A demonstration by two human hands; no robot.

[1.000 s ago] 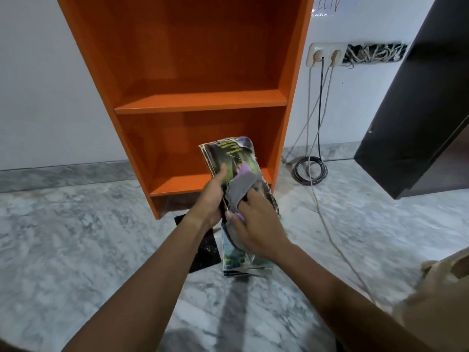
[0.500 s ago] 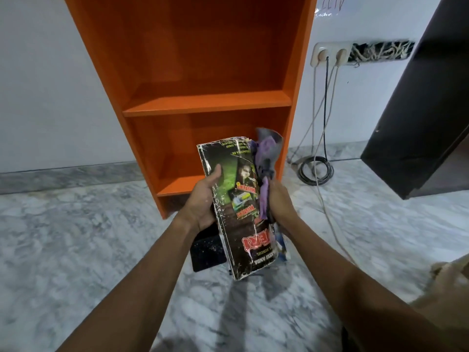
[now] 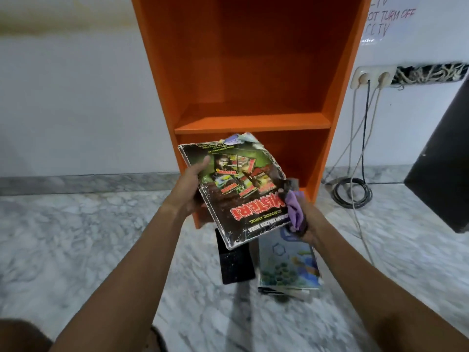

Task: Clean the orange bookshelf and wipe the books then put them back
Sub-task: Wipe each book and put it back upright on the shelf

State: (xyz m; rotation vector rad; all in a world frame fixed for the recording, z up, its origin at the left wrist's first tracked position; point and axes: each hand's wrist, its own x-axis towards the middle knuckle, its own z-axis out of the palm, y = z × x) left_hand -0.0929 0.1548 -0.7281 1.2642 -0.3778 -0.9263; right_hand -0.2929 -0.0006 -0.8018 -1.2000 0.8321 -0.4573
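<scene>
Closest to you, both forearms reach fwd over the marble floor. Your left hand clamps the left edge of the Misteri book, thumb flat on the cover and the other fingers curled behind it, out of sight. Your right hand sits at the book's lower right edge, fingers curled tight round a bunched purple cloth (the cloth hides the contact, so I can't tell if they pinch the cover too). The book is up in the air, tilted, cover toward you w/ the title upside down. Its edges are worn and scuffed white, and loose paper corners poke out at the far end.

Under it on the floor lie a black book and, just beside it on the right, a small stack topped by a blue-green book. Both sit at the foot of the orange bookshelf, between you and its bottom compartment.

The bookshelf stands vs. the white wall. The held book covers much of the lower compartment's opening, and the middle shelf board shows just above it.

Further right, a coiled black cable lies near the shelf's side. Cords run up from it to a double wall socket. A dark cabinet fills the right edge, and a handwritten notice hangs above the socket.
</scene>
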